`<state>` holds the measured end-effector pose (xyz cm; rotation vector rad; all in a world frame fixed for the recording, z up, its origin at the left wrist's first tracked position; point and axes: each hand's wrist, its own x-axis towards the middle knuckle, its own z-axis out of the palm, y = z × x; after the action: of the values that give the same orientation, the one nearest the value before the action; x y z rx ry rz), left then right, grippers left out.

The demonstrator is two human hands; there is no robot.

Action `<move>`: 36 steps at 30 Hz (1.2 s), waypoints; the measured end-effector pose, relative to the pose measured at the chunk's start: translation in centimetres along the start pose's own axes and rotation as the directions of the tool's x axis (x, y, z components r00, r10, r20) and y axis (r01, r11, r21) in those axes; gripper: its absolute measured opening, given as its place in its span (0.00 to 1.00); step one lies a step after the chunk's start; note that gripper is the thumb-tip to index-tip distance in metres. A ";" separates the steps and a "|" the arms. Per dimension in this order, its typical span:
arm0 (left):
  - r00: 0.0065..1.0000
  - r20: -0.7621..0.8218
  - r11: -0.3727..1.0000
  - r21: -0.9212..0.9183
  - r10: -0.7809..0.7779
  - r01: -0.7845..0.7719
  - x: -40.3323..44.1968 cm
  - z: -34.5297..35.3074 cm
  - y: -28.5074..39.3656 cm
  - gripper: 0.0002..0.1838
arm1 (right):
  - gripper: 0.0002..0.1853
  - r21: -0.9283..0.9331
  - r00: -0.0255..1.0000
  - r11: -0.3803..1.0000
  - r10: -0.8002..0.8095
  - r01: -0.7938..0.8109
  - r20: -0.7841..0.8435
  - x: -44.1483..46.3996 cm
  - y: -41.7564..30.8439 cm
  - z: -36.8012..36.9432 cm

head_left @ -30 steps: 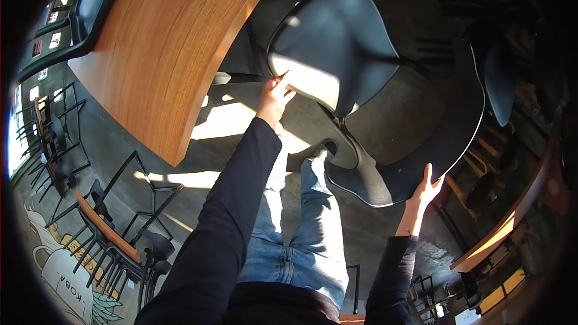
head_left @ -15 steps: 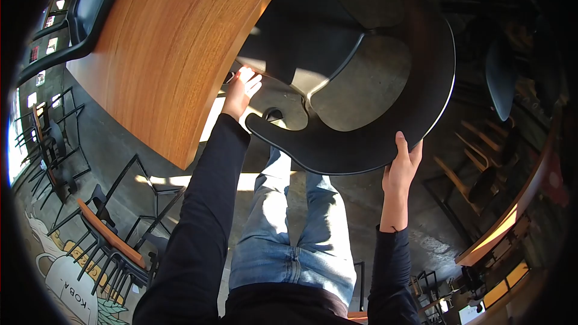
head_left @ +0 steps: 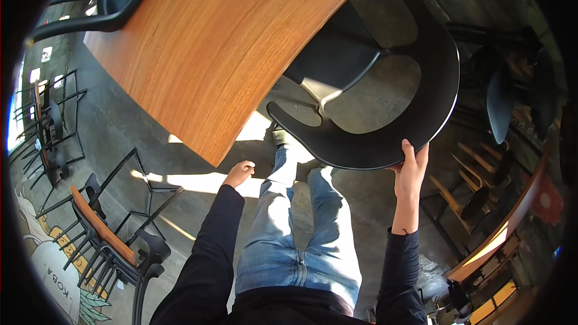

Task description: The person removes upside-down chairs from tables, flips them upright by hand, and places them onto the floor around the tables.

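A black chair (head_left: pixel 385 135) with a curved backrest stands partly beneath the wooden table (head_left: pixel 198 54). My right hand (head_left: pixel 411 168) grips the rim of that backrest on its near right side, thumb on top and fingers under the edge. My left hand (head_left: pixel 239 173) hangs free of the chair, just below the table's near corner, its fingers curled in with nothing seen in them. The chair's seat (head_left: pixel 340 54) goes under the tabletop, which hides its far part.
Another dark chair (head_left: pixel 126 0) stands at the table's far left side. On the left are stacked chairs and an orange-brown tabletop (head_left: pixel 102 229). Wooden-legged chairs (head_left: pixel 466 186) and a curved wooden counter edge (head_left: pixel 487 250) lie to the right.
My left hand has come away from beside the chair seat, down toward my body, and its fingers have curled. The chair sits farther under the table; my right hand keeps its grip.
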<state>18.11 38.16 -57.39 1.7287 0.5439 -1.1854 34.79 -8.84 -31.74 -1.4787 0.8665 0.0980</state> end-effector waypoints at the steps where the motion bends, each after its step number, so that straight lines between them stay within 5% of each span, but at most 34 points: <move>1: 0.998 -0.033 0.999 -0.011 0.050 -0.050 -0.2 0.1 -0.4 0.17 | 0.24 0.012 1.000 1.000 0.004 -0.004 -0.007 -0.3 0.0 0.2; 5: 0.992 -0.111 0.996 -0.057 0.064 -0.071 -2.9 1.0 1.0 0.17 | 0.24 -0.028 0.998 0.999 -0.021 0.022 0.054 -0.8 0.4 0.0; 10: 0.971 -0.101 0.961 0.197 0.215 -0.193 -11.4 2.2 7.2 0.17 | 0.30 -0.061 0.927 0.994 0.104 -0.088 0.359 -4.3 -3.9 -3.1; 16: 0.888 -0.213 0.822 -0.339 0.407 -0.458 -28.1 5.0 13.0 0.19 | 0.29 -0.295 0.715 0.955 0.226 -0.029 0.662 -13.5 -6.6 -8.3; 19: 0.838 -0.313 0.706 -0.451 0.448 -0.546 -35.9 6.1 15.6 0.19 | 0.25 -0.294 0.620 0.956 0.243 -0.021 0.746 -17.9 -6.7 -7.8; 24: 0.736 -0.447 0.537 -0.503 0.509 -0.677 -44.2 6.2 16.3 0.17 | 0.21 -0.233 0.471 0.969 0.167 0.085 0.866 -24.6 -7.2 -2.1; 28: 0.698 -0.493 0.523 -0.462 0.520 -0.716 -47.9 3.5 14.5 0.16 | 0.19 -0.192 0.317 0.946 0.104 0.261 0.943 -28.8 -8.2 4.4; 36: 0.702 -0.529 0.542 -0.452 0.476 -0.708 -52.7 -3.8 6.2 0.15 | 0.13 0.011 0.183 0.902 -0.100 0.432 0.978 -37.9 -10.4 17.8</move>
<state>1.78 46.08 -7.34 1.3291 0.4148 -0.1258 21.76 22.16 -4.67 -1.4149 -0.5291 0.8411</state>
